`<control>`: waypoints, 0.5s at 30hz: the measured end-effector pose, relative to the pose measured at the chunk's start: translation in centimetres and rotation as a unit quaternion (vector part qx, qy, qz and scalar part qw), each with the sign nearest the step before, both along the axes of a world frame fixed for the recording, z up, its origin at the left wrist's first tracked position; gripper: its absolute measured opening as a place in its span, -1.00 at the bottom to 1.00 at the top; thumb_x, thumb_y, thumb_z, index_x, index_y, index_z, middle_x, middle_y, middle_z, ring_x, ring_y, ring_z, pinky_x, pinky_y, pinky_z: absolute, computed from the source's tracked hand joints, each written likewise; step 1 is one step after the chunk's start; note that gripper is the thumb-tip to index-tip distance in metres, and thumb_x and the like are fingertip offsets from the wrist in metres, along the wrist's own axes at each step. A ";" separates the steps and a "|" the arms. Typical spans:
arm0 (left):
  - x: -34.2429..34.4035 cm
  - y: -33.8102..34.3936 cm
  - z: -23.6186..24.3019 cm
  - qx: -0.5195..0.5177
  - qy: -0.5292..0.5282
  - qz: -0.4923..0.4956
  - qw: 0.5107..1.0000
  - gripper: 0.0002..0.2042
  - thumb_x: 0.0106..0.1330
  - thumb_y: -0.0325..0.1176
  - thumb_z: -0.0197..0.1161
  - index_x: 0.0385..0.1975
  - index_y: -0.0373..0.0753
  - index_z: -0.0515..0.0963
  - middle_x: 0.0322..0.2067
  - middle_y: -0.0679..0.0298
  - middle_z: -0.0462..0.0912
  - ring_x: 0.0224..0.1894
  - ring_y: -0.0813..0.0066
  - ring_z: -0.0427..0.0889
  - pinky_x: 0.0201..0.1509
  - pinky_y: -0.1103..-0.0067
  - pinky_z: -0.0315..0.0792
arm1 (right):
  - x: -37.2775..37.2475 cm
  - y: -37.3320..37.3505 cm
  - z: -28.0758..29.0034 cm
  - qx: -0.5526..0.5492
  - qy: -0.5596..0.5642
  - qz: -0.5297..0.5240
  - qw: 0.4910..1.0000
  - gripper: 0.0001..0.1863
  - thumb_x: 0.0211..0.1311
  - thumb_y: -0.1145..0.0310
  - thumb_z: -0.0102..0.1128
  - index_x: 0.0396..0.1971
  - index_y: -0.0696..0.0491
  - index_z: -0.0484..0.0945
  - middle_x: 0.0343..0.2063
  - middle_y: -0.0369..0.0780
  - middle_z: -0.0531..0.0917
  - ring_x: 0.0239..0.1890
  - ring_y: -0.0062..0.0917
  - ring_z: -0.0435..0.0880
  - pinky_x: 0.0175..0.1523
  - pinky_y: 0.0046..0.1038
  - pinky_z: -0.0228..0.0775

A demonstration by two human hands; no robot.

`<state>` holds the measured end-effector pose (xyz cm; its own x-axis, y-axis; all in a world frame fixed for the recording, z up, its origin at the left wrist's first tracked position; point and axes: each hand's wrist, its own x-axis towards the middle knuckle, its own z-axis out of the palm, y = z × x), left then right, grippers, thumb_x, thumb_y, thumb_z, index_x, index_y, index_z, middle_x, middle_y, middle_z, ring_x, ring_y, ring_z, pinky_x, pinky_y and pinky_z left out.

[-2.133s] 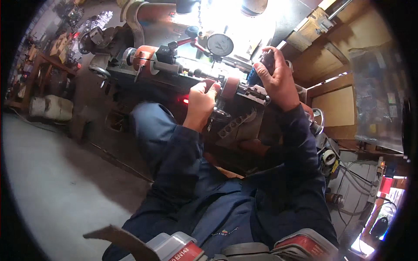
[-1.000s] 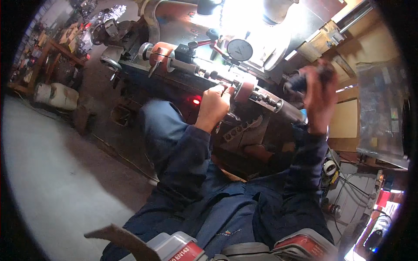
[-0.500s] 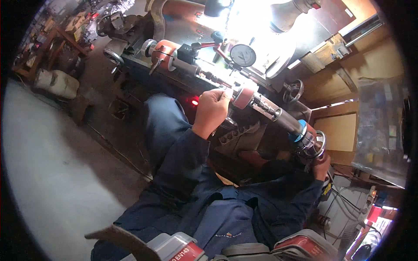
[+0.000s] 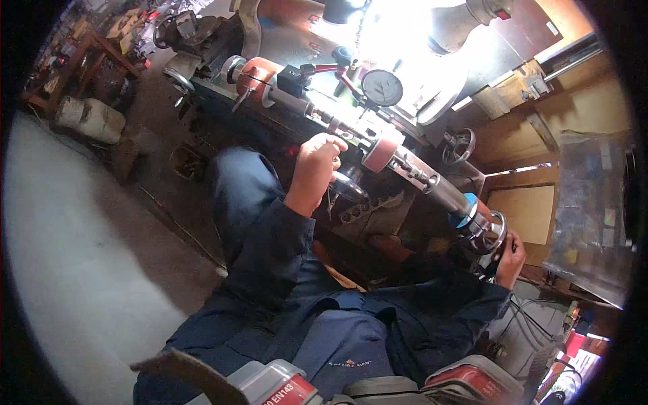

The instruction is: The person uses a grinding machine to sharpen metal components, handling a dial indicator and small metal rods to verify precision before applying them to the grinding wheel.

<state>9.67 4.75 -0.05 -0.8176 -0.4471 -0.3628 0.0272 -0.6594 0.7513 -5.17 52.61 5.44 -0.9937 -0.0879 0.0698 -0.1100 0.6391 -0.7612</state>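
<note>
A long metal machine bench slants across the middle, carrying a grey spindle (image 4: pixel 449 192) and a red cylinder (image 4: pixel 380 155). My left hand (image 4: pixel 314 165) is just left of that cylinder, below a thin stepped shaft (image 4: pixel 336 127). Its fingers are curled in, and anything between them is hidden. At the spindle's right end is a chrome handwheel (image 4: pixel 501 231), with my right hand (image 4: pixel 511 260) closed at its rim. Behind the shaft stands a round dial gauge (image 4: pixel 382 88) on a jointed arm with a red part.
An orange-red tailstock (image 4: pixel 259 81) is on the bench's left end. Small handwheels (image 4: pixel 459 143) (image 4: pixel 178 79) stick out to either side. A dirty white canister (image 4: pixel 91 120) stands on the floor at left. Cables (image 4: pixel 530 317) hang at lower right. A bright lamp glares above.
My left hand has drawn back a little to the left, away from the red cylinder and shaft. My right hand has shifted slightly outward at the handwheel. The whole view has tilted a little.
</note>
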 end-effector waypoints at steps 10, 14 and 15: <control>-0.2 0.8 0.1 -0.094 -0.013 -0.020 0.995 -0.80 0.24 -0.61 0.06 -0.15 -0.40 0.50 -0.51 0.39 0.44 -0.54 0.74 0.31 -0.44 0.74 0.25 | -0.4 0.2 -5.9 0.112 -0.025 0.078 0.990 -0.68 0.43 0.19 0.15 -0.07 0.15 0.59 -0.42 -0.34 0.62 -0.51 -0.71 0.48 -0.39 -0.60 0.35; -0.2 1.2 0.4 -0.137 -0.028 -0.006 0.990 -0.81 0.25 -0.59 0.08 -0.16 -0.36 0.53 -0.49 0.41 0.48 -0.52 0.74 0.35 -0.43 0.75 0.26 | 3.4 1.0 -1.2 0.044 -0.174 0.072 0.981 -0.70 0.43 0.21 0.16 -0.07 0.15 0.59 -0.41 -0.33 0.62 -0.45 -0.68 0.51 -0.32 -0.56 0.41; -0.2 1.2 0.1 -0.154 -0.032 -0.013 0.987 -0.82 0.25 -0.58 0.10 -0.18 -0.34 0.54 -0.48 0.41 0.51 -0.51 0.75 0.37 -0.43 0.75 0.27 | 3.9 0.8 0.0 0.018 -0.194 0.063 0.979 -0.70 0.43 0.22 0.16 -0.07 0.15 0.59 -0.41 -0.32 0.62 -0.43 -0.67 0.52 -0.30 -0.55 0.43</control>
<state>9.47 5.97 0.06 -0.8100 -0.5233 -0.2647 -0.0415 -0.3991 0.9160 -1.30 53.40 5.40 -0.9260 -0.2061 -0.3162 0.1040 0.6660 -0.7387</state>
